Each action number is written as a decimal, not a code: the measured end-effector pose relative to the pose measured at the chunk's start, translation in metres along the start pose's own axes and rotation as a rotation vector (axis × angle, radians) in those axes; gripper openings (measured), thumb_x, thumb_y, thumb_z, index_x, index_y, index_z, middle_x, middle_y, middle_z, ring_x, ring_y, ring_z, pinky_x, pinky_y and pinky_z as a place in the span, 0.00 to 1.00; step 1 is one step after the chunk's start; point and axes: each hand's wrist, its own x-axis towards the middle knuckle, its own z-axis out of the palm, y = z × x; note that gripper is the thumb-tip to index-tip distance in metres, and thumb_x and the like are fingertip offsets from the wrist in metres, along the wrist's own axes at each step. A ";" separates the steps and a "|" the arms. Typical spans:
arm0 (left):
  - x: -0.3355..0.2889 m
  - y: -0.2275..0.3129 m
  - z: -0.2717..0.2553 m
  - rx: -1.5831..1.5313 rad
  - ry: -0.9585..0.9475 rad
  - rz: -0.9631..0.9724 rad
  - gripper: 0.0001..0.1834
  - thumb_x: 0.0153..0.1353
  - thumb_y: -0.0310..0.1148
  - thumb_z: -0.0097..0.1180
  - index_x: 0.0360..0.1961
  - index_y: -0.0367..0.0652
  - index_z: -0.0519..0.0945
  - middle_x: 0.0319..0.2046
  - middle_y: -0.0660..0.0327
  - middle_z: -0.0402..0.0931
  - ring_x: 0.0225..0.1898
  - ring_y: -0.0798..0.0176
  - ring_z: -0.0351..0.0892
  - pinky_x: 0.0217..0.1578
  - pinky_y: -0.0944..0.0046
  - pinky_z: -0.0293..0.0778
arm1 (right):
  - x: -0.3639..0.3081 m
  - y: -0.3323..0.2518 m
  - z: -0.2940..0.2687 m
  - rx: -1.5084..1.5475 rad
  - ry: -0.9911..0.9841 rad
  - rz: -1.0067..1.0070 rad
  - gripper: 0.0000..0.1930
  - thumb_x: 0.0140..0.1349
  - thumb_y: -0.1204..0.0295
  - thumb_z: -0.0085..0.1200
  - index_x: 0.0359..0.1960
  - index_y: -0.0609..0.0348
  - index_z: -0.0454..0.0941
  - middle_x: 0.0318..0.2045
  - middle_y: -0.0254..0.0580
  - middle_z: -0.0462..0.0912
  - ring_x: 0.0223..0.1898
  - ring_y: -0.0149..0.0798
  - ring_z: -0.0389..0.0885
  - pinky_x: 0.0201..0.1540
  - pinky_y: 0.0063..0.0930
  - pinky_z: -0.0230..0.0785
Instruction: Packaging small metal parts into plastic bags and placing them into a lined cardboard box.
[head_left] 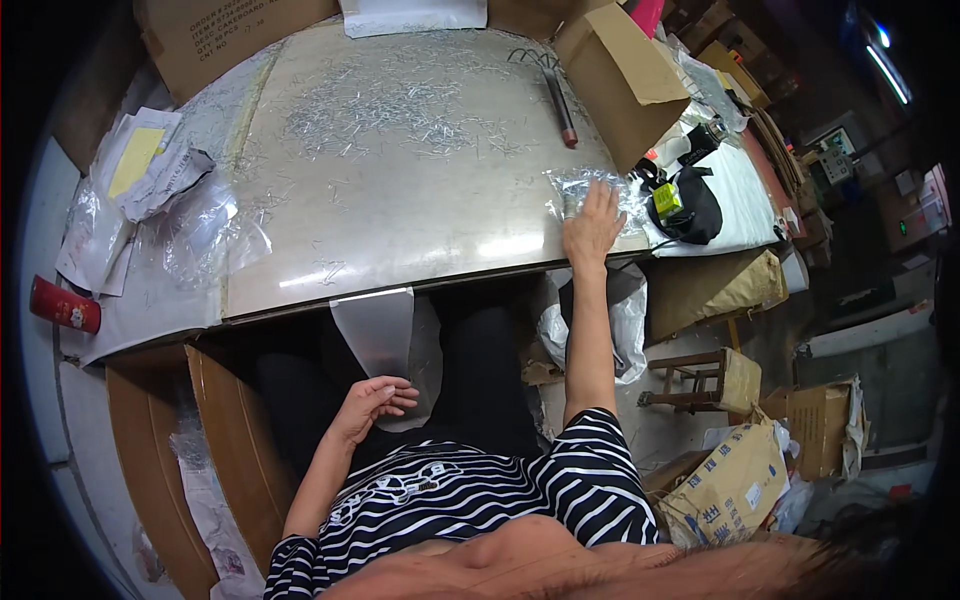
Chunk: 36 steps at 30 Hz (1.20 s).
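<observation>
Metal table [420, 230] — scattered pins [390, 105], plastic bags [590, 190].

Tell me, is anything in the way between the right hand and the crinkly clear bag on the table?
No, nothing visible. The right hand already rests on the crinkly clear bag near the table edge.

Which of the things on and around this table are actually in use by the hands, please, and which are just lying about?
In use:
- clear bag, held by the left hand
- crinkled plastic pack under the right hand
- loose metal pins on the table

Lying about:
- red can
- cardboard box
- black pouch
- wooden stool
</observation>
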 end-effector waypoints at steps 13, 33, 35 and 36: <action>-0.044 0.077 -0.017 0.444 0.521 0.567 0.09 0.63 0.23 0.50 0.40 0.32 0.81 0.35 0.56 0.82 0.37 0.65 0.82 0.39 0.69 0.75 | 0.049 -0.092 0.035 0.562 -0.266 -0.381 0.26 0.64 0.69 0.42 0.65 0.57 0.62 0.67 0.47 0.62 0.71 0.50 0.52 0.70 0.50 0.45; -0.010 0.126 -0.088 1.336 0.972 1.144 0.01 0.57 0.26 0.56 0.31 0.41 0.78 0.32 0.58 0.77 0.38 0.53 0.75 0.42 0.56 0.69 | -0.041 -0.222 0.019 0.478 -0.510 -0.529 0.28 0.64 0.67 0.48 0.62 0.74 0.60 0.65 0.71 0.56 0.68 0.64 0.52 0.70 0.47 0.46; -0.013 0.149 -0.071 1.239 0.956 1.134 0.08 0.59 0.27 0.55 0.24 0.39 0.73 0.23 0.57 0.71 0.31 0.50 0.71 0.33 0.55 0.66 | -0.054 -0.222 -0.022 0.484 -0.533 -0.471 0.25 0.63 0.68 0.51 0.59 0.72 0.66 0.63 0.66 0.63 0.67 0.62 0.57 0.68 0.44 0.50; -0.013 0.152 -0.069 1.251 0.919 1.056 0.06 0.57 0.27 0.55 0.24 0.39 0.74 0.23 0.57 0.71 0.31 0.50 0.71 0.34 0.56 0.66 | -0.062 -0.217 -0.039 0.607 -0.419 -0.452 0.23 0.64 0.68 0.51 0.57 0.70 0.69 0.60 0.62 0.68 0.64 0.58 0.63 0.66 0.42 0.54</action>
